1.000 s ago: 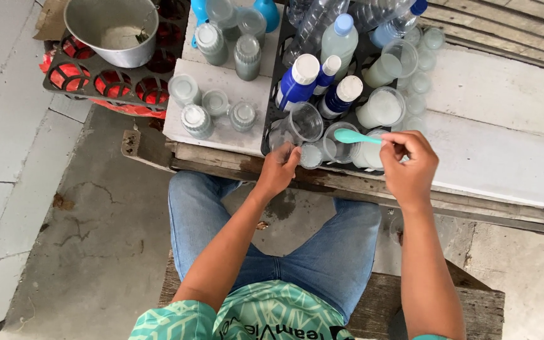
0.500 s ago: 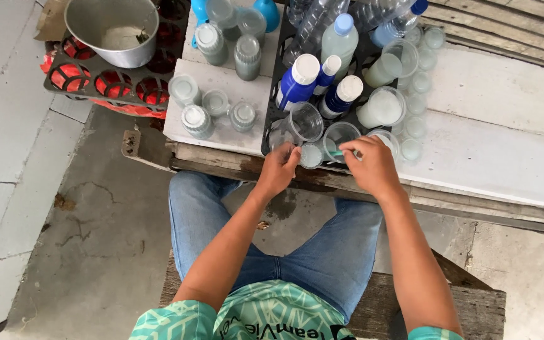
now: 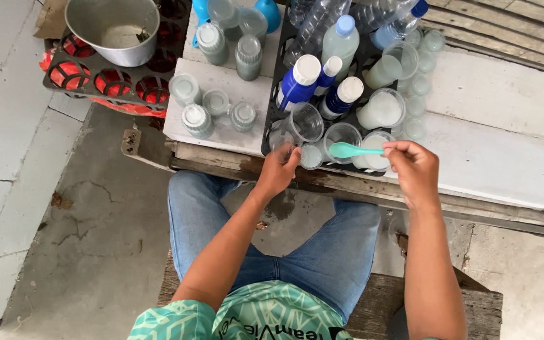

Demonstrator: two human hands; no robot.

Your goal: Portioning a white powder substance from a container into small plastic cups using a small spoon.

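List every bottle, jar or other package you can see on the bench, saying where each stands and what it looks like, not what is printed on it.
Blue bottles: black tray, centre; white caps.
Pale bottle: behind them; light blue cap.
Clear cups: tray's right side; milky contents.
Small capped jars: white board, left; clear, greyish.
Metal bowl: far left, on a black rack over red.
Turquoise spoon: in the right hand.

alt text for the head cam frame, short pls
Seen from above, a seated person's right hand holds a teal spoon over clear cups in a black tray, while the left hand grips a small clear cup at the tray's near edge.
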